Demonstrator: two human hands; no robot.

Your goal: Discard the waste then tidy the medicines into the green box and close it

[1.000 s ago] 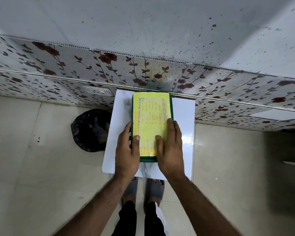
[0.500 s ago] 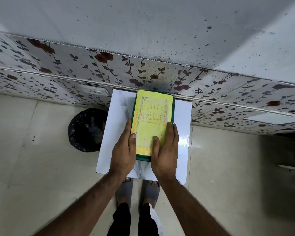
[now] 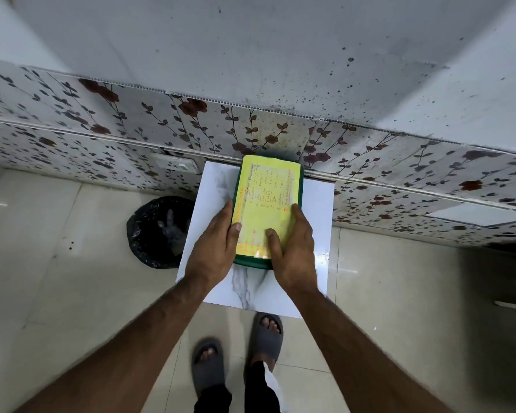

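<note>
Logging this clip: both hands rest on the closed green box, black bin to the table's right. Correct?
No: the head view shows the black bin left of the white table. Left hand and right hand do rest on the closed green box.

A white marble-patterned table stands against the floral wall panel, grey slippers on the tiled floor.

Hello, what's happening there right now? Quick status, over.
Left grip and right grip flat against box, thumbs on lid. Lid on, box on table. Nothing blocking; bin left of table.
</note>
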